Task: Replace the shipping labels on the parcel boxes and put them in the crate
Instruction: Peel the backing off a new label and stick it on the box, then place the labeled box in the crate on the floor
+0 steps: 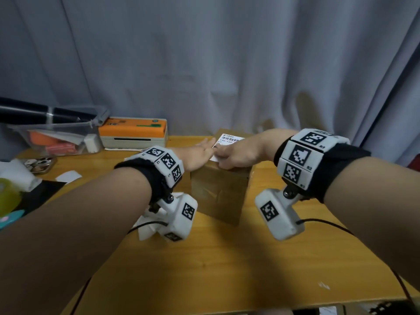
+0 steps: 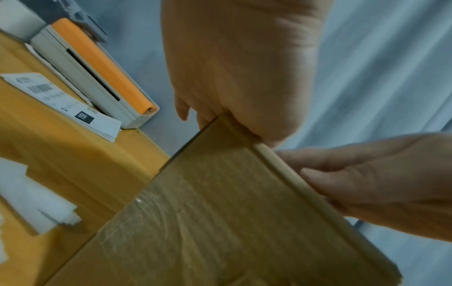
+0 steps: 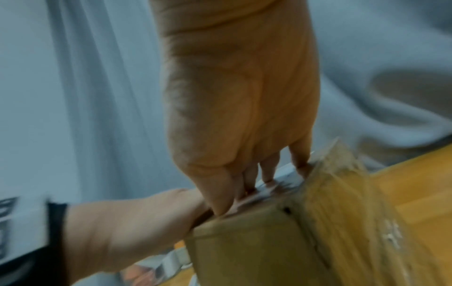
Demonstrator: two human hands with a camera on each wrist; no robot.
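a brown parcel box (image 1: 219, 189) stands on the worktop (image 1: 227, 258). a white shipping label (image 1: 227, 142) lies on its top. the left hand (image 1: 200, 155) rests flat there, fingers straight; the right hand (image 1: 236, 155) presses the label's near edge with bent fingers (image 3: 220, 193).

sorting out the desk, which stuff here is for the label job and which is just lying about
For the job: box, label, left hand, right hand, printer, spare labels.

Lying about: phone, plastic bin, green tape roll, crumpled paper.
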